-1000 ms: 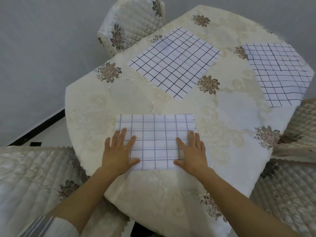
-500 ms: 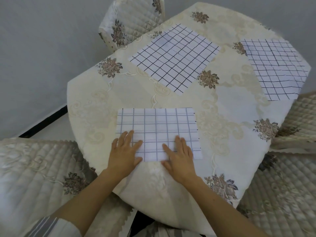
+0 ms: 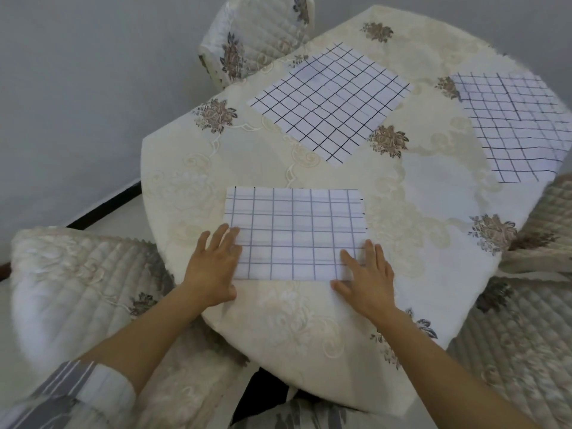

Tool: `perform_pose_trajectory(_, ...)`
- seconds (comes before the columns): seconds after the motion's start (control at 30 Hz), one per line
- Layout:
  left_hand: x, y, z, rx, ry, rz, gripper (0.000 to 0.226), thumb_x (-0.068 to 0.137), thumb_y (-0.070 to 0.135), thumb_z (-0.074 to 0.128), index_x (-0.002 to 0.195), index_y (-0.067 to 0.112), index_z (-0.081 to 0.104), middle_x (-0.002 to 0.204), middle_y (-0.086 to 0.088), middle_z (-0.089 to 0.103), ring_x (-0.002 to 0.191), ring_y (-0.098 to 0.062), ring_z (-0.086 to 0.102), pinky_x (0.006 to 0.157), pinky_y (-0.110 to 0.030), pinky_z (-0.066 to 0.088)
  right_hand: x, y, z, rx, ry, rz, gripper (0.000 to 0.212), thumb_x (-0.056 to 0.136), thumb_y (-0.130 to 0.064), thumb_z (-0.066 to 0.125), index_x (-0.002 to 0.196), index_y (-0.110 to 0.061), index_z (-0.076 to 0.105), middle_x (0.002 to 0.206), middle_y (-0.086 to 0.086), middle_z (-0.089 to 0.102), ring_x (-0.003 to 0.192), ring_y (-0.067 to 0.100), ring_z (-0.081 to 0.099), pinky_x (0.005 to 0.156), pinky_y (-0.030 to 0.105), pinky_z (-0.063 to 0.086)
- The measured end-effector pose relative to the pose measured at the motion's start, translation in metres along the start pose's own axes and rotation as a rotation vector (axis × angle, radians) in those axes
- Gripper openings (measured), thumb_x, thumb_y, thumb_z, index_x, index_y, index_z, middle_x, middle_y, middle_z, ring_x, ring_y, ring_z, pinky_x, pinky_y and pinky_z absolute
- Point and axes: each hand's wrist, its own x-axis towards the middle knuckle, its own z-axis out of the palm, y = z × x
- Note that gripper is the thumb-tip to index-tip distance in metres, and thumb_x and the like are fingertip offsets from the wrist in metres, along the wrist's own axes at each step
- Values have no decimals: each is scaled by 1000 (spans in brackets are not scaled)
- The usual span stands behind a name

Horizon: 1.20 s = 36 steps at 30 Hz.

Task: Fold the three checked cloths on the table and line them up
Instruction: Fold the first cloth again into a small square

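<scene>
Three white checked cloths lie on a round table (image 3: 427,193) with a cream flowered tablecloth. The nearest cloth (image 3: 294,233) is folded in half into a rectangle near the table's front edge. My left hand (image 3: 213,267) lies flat on its near left corner, fingers spread. My right hand (image 3: 368,277) presses flat on its near right corner. A second cloth (image 3: 331,100) lies spread flat at the far middle, turned like a diamond. The third cloth (image 3: 520,125) lies spread flat at the far right, reaching the table's edge.
Quilted chairs stand around the table: one at the near left (image 3: 80,292), one at the far side (image 3: 257,35), one at the right (image 3: 526,305). A grey wall and a dark skirting board (image 3: 105,209) are on the left.
Both hands slid outward along the folded cloth's near edge, from its middle to its two near corners. The cloth stays flat in place.
</scene>
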Motion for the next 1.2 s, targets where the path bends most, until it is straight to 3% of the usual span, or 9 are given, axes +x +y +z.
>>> perform_pose_trajectory(0.1, 3, 5, -8, 60, -45, 7, 80, 74, 44, 68, 140, 14, 35, 164, -9, -7, 150, -31, -12, 120, -52, -1, -1, -3, -3, -16, -22, 13, 75, 84, -59, 59, 149, -36, 26, 162, 13, -9, 148, 34, -10, 117, 49, 10)
perform_pose_trajectory(0.23, 3, 4, -7, 72, -24, 25, 72, 79, 40, 65, 139, 13, 36, 164, -9, -4, 150, -31, -10, 120, -52, 0, 1, -4, -4, -14, -35, 26, 77, 81, -59, 63, 146, -39, 28, 162, 13, -12, 148, 34, -12, 117, 49, 10)
perform_pose_trajectory(0.37, 6, -1, -3, 46, 58, 59, 60, 78, 33, 69, 131, 12, 49, 163, -11, 13, 150, -32, 4, 120, -53, 6, 2, -5, -5, -22, -33, 29, 77, 79, -59, 65, 144, -39, 31, 162, 13, -11, 148, 34, -11, 117, 49, 10)
perform_pose_trajectory(0.53, 5, -14, 4, 10, 164, 94, 38, 56, 24, 86, 87, 12, 70, 138, -15, 55, 132, -36, 44, 106, -53, 38, 1, -5, -4, -30, -31, 34, 78, 80, -59, 63, 146, -38, 29, 162, 14, -11, 148, 34, -10, 117, 49, 10)
perform_pose_trajectory(0.67, 3, -18, 7, -135, 360, 82, 19, 62, 12, 83, 76, 13, 69, 126, -12, 62, 125, -34, 50, 98, -50, 42, 2, -8, -7, -50, -31, 35, 77, 78, -60, 63, 144, -37, 31, 161, 15, -10, 148, 35, -10, 117, 49, 10)
perform_pose_trajectory(0.8, -1, -14, -1, -260, 438, 78, 15, 66, 11, 80, 74, 15, 67, 125, -8, 63, 125, -31, 50, 96, -48, 41, 1, -15, -12, 2, -41, 28, 79, 74, -61, 69, 140, -33, 36, 161, 14, -11, 148, 34, -12, 118, 49, 9)
perform_pose_trajectory(0.97, -11, 9, -15, -350, 445, 65, 11, 70, 16, 76, 74, 17, 67, 124, -5, 63, 127, -26, 47, 96, -45, 41, -11, -27, -16, 118, 14, -119, 90, 74, -60, 72, 149, -33, 30, 162, 9, -13, 149, 25, -15, 118, 46, 4)
perform_pose_trajectory(1.13, -20, 53, -29, -430, 443, 73, 8, 68, 18, 72, 72, 18, 65, 122, -2, 63, 127, -22, 45, 94, -42, 39, -36, -34, -12, 201, 86, -354, 75, 74, -52, 76, 140, -29, 48, 163, 8, 0, 150, 24, -7, 116, 49, 12)
perform_pose_trajectory(1.2, -22, 73, -35, -436, 453, 108, 8, 69, 18, 72, 72, 17, 64, 121, -1, 63, 126, -22, 46, 94, -40, 38, -46, -34, -7, 223, 124, -369, 66, 75, -50, 75, 133, -27, 56, 163, 8, 7, 150, 26, -1, 115, 49, 16)
